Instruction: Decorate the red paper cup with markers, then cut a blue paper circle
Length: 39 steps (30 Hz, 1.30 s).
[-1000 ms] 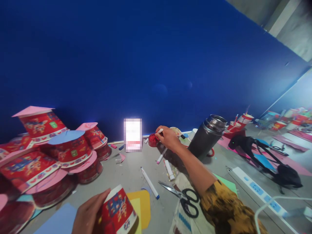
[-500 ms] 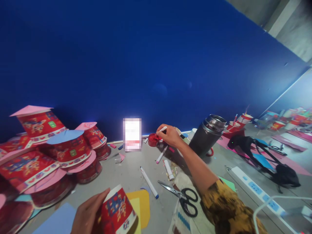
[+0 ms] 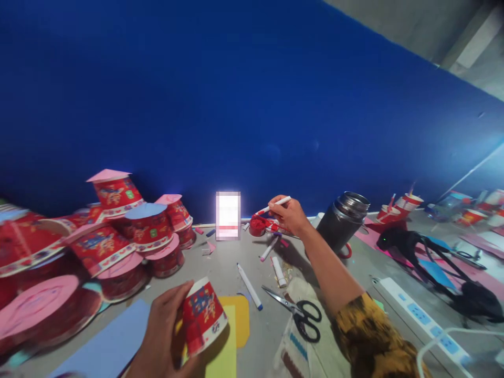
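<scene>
My left hand is wrapped around a red printed paper cup, tilted above the yellow paper. Towards the wall, my right hand pinches a white marker. The marker's red tip points left and down, close above a small red round object; whether they touch I cannot tell. A white marker with a blue end lies between my hands. Black-handled scissors rest on a pale cloth to its right.
Stacked red paper cups with pink and blue tops crowd the left side. A dark thermos stands right of my right hand. Further right are a black strap-like item and a white power strip. Blue paper lies at front left.
The marker in my right hand is lifted and now shows at full length, its red tip visible. My left hand still holds the cup, now turned slightly. The view has shifted left.
</scene>
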Motion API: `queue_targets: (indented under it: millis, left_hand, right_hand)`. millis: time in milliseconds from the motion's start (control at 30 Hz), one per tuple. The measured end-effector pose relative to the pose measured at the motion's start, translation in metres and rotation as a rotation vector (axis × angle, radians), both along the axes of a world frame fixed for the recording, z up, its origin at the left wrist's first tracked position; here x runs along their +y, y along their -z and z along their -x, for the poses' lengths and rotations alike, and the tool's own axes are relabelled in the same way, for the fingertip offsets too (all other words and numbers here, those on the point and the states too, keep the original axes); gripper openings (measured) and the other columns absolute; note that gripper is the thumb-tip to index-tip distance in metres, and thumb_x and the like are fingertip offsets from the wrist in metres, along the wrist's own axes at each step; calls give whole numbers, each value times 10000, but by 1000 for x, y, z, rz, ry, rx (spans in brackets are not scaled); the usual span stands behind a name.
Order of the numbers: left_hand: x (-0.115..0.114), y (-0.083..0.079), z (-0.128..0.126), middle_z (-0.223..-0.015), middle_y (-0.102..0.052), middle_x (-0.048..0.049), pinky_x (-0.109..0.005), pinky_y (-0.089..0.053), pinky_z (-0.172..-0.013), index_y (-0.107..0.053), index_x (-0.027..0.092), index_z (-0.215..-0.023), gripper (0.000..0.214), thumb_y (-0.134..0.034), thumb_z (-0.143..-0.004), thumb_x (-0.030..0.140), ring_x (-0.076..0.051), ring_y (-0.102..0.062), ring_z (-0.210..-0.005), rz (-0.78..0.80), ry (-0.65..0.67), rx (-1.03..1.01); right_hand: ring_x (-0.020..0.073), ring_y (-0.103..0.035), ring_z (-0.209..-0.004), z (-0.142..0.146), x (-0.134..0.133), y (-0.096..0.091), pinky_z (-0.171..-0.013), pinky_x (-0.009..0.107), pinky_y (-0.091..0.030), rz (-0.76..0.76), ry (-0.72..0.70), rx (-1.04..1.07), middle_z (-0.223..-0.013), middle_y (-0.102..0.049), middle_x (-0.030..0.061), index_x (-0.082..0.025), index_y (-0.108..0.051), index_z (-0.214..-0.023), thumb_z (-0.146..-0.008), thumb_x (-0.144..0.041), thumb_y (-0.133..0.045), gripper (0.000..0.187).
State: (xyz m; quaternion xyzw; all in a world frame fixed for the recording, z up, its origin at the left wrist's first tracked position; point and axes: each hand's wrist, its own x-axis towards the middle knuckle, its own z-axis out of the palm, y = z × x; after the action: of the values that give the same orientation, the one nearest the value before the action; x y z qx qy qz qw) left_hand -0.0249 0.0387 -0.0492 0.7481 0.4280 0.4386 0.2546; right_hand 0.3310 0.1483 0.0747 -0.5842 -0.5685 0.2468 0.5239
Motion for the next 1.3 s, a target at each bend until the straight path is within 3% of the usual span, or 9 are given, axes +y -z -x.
queue_targets:
  millis: [133, 267, 333, 467, 567, 667, 800, 1067, 1300]
  left_hand:
    - [-3, -17, -6, -1512, -532, -167, -537, -628, -1110, -437, 284, -1567, 668, -679, -949, 359, -360, -643, -1388, 93, 79, -67]
    - [-5, -30, -6, -1470, -563, -138, -514, -626, -1089, -403, 263, -1552, 756, -785, -915, 404, -309, -691, -1289, 185, 135, -15]
    - [-4, -31, -5, -1500, -520, -146, -549, -572, -1155, -437, 252, -1527, 736, -789, -889, 353, -327, -631, -1364, 75, 154, 29]
    - [-1, -28, -3, -1477, -525, -158, -646, -487, -1218, -435, 250, -1545, 807, -773, -812, 224, -372, -550, -1422, -129, 229, 128]
    - [-3, -29, -3, -1475, -535, -161, -659, -498, -1203, -436, 258, -1549, 845, -766, -776, 169, -384, -551, -1412, -151, 231, 182]
    - [-4, -30, -4, -1478, -530, -152, -652, -490, -1217, -430, 267, -1547, 859, -764, -765, 141, -377, -555, -1414, -137, 224, 197]
    - [-4, -32, -4, -1470, -521, -142, -632, -489, -1223, -431, 263, -1540, 831, -773, -789, 164, -369, -559, -1413, -139, 228, 197]
    - [-3, -28, -3, -1469, -513, -136, -578, -511, -1210, -410, 268, -1557, 850, -776, -798, 162, -363, -555, -1407, -175, 224, 236]
    - [-4, -29, -1, -1482, -503, -138, -575, -503, -1213, -408, 253, -1576, 866, -778, -800, 148, -366, -544, -1410, -180, 221, 245]
  right_hand:
    - [86, -440, -466, 32, -27, -22, -448, 221, -316, -17, -200, 334, -623, -603, -59, -249, -568, -833, -680, -694, -856, 552]
    - [73, -393, -473, 74, -81, -21, -457, 213, -309, -57, -301, 454, -560, -512, -93, -250, -588, -797, -733, -563, -920, 461]
    - [84, -416, -485, 91, -116, -9, -459, 221, -329, -48, -291, 407, -590, -552, -76, -244, -682, -888, -815, -516, -888, 349]
    - [137, -617, -593, 110, -183, 32, -526, 261, -484, -58, -229, 185, -814, -771, 21, -254, -773, -1036, -981, -421, -757, 177]
    - [174, -693, -670, 117, -209, 60, -602, 297, -548, -228, -147, -11, -834, -776, 27, -258, -761, -975, -975, -301, -735, 50]
    - [192, -713, -679, 122, -216, 72, -640, 324, -579, -383, -125, -122, -814, -758, 26, -259, -723, -957, -961, -220, -706, 43]
    - [204, -716, -691, 122, -215, 68, -657, 340, -589, -475, -256, -258, -815, -767, 30, -272, -705, -1026, -944, -151, -701, 147]
    - [193, -727, -744, 123, -210, 69, -694, 327, -581, -518, -359, -346, -872, -787, 35, -265, -679, -1112, -1001, -126, -663, 178]
    - [192, -707, -733, 123, -209, 71, -685, 334, -572, -487, -358, -379, -867, -781, 36, -262, -669, -1101, -1016, -138, -646, 153]
